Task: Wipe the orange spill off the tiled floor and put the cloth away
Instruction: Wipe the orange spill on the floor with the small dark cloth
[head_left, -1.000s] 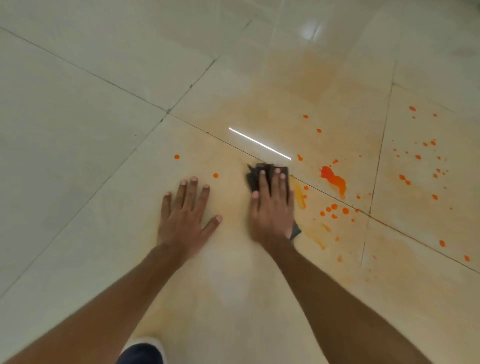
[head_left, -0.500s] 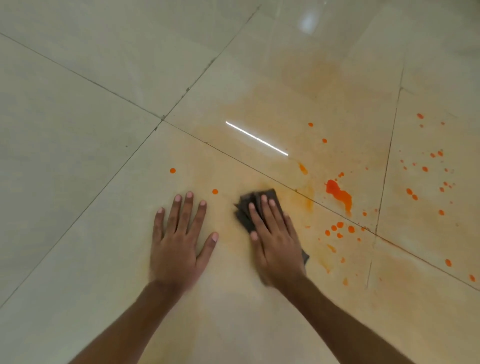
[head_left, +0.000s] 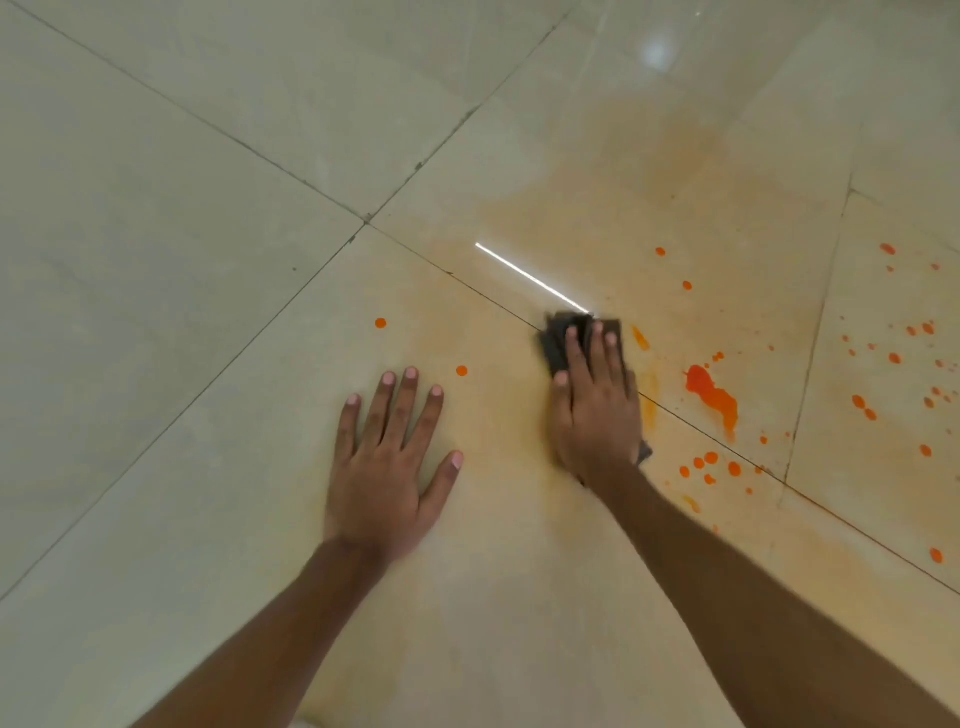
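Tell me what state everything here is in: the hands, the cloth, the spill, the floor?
Left hand: flat on the floor, fingers spread, empty.
Right hand: pressing flat on the cloth.
Cloth: dark, bunched, mostly covered.
Orange spill: partly wiped; blotch and droplets remain.
Tiled floor: glossy, smeared orange around the hands.

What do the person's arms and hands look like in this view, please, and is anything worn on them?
Both arms are bare as far as the view shows: no sleeves, gloves, watch, bracelets or rings are visible. The left hand and right hand have short, trimmed nails with no polish. Both forearms run in from the bottom edge of the picture, so anything worn above them is out of sight.
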